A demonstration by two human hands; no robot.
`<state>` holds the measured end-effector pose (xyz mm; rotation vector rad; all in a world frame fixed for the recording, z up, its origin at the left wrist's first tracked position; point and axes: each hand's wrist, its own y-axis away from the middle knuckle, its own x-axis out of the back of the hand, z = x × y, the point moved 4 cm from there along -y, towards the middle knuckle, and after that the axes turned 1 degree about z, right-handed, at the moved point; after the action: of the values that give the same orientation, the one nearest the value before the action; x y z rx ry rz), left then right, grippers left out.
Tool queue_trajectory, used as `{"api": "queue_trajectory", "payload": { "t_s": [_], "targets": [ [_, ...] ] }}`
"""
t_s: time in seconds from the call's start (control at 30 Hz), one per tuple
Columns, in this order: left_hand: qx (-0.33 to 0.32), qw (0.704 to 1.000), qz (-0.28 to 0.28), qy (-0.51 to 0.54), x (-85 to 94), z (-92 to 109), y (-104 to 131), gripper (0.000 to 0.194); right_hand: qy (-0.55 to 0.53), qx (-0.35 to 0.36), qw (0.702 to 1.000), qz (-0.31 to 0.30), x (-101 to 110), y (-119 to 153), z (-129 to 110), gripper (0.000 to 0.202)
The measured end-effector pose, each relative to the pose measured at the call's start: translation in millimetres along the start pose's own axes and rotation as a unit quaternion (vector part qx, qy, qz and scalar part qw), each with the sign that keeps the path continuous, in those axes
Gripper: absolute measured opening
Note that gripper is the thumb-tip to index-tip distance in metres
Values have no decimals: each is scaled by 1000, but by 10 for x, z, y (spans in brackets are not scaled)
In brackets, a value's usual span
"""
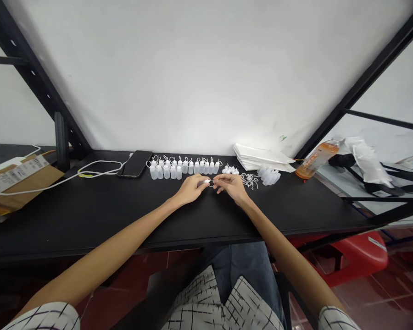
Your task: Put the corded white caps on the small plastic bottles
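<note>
My left hand (190, 189) is closed around a small white squeeze bottle (206, 181), its capped tip turned to the right; most of its body is hidden by the fingers. My right hand (231, 187) pinches a thin white cap strap (212, 184) beside that tip. Whether the strap's far end is fastened cannot be made out. Behind my hands stand rows of similar bottles (166, 172) with looped straps on their caps. Just beyond my right hand are a cluster of white caps (231, 170), a pile of loose straps (250, 179) and several capless bottles (269, 175).
A phone (136, 163) with a white cable (101, 172) lies left of the bottle rows. At far left is a cardboard package (27, 176). White paper-like sheets (261, 158) and a lying orange drink bottle (316, 160) are on the right. Black metal posts (361, 87) flank the table.
</note>
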<state>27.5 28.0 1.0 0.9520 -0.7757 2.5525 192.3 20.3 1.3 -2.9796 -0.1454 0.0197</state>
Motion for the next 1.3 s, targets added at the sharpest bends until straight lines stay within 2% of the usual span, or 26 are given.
{"api": "queue_trajectory", "payload": {
  "t_s": [0.47, 1.03, 1.3],
  "targets": [
    [-6, 1000, -5, -6, -23, 2, 5, 26, 12, 2, 1000, -7, -18, 7, 9, 29],
    [-34, 999, 10, -26, -22, 102, 21, 25, 11, 7, 1000, -28, -44, 7, 11, 32],
    [-35, 999, 29, 2, 31, 111, 19, 33, 56, 42, 998, 1, 23, -14, -35, 31]
  ]
}}
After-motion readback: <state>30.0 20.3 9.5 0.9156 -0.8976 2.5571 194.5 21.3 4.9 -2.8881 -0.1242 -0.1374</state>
